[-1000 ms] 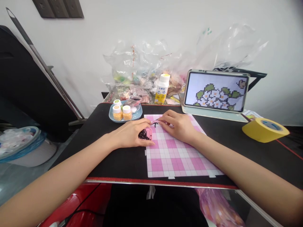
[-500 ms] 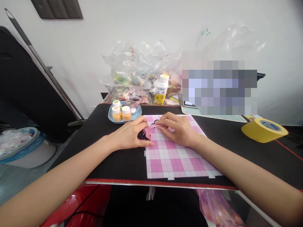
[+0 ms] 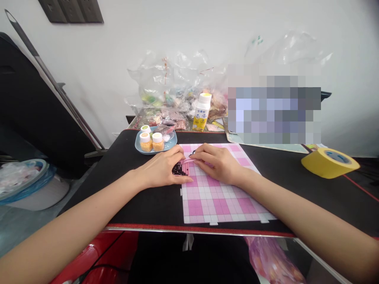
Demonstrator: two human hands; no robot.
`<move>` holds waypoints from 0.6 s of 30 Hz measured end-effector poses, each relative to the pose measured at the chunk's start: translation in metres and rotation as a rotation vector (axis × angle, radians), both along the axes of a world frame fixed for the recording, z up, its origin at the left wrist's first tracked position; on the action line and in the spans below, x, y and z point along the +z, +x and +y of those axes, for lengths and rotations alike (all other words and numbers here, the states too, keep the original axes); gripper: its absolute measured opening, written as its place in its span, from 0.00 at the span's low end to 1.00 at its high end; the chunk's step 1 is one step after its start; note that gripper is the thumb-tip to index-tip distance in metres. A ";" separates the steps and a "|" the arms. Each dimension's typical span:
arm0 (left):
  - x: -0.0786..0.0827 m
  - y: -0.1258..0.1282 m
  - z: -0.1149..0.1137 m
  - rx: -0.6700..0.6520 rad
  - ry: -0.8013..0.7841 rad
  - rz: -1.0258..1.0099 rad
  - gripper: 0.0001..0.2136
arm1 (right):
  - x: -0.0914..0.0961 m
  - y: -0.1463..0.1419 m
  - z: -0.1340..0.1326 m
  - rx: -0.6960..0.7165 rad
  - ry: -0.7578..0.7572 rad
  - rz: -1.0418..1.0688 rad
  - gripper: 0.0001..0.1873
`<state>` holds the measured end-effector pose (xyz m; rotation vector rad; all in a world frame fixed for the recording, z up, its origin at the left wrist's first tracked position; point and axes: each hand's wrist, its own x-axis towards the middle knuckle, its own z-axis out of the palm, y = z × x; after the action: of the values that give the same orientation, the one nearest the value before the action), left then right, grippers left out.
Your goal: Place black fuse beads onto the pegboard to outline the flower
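Black beads (image 3: 179, 169) — the right hand (image 3: 220, 161), pinching pink tweezers (image 3: 190, 159), has shifted to their tray (image 3: 187, 167), clasped by the left hand (image 3: 161, 167) — restocking, I'd guess.

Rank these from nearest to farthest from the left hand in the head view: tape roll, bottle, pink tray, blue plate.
1. Pink tray: right at the left hand, between its thumb and fingers.
2. Blue plate: just beyond the hand.
3. Bottle: farther back, to the right.
4. Tape roll: far off to the right.
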<state>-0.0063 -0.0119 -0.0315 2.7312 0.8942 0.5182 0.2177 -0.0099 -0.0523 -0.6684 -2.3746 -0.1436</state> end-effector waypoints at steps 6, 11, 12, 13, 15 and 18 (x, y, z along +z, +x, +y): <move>0.000 0.001 0.000 -0.007 0.019 0.015 0.20 | 0.001 0.000 0.000 0.011 -0.003 -0.001 0.12; 0.000 0.000 0.000 -0.012 0.015 0.018 0.19 | 0.000 -0.001 0.001 0.022 -0.009 0.001 0.12; 0.000 0.000 0.000 -0.013 0.015 0.016 0.19 | 0.000 -0.001 0.001 0.023 -0.007 0.011 0.12; 0.000 0.000 0.000 -0.013 0.015 0.015 0.19 | 0.000 -0.001 0.001 0.018 -0.004 0.026 0.12; 0.000 0.000 0.000 -0.014 0.015 0.008 0.20 | 0.000 0.001 0.001 -0.007 0.012 0.070 0.11; -0.001 -0.001 0.001 -0.024 0.017 -0.001 0.20 | 0.001 0.005 0.003 -0.086 0.030 0.120 0.11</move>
<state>-0.0074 -0.0109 -0.0321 2.7528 0.8597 0.5242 0.2223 -0.0067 -0.0511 -0.7444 -2.2259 -0.1718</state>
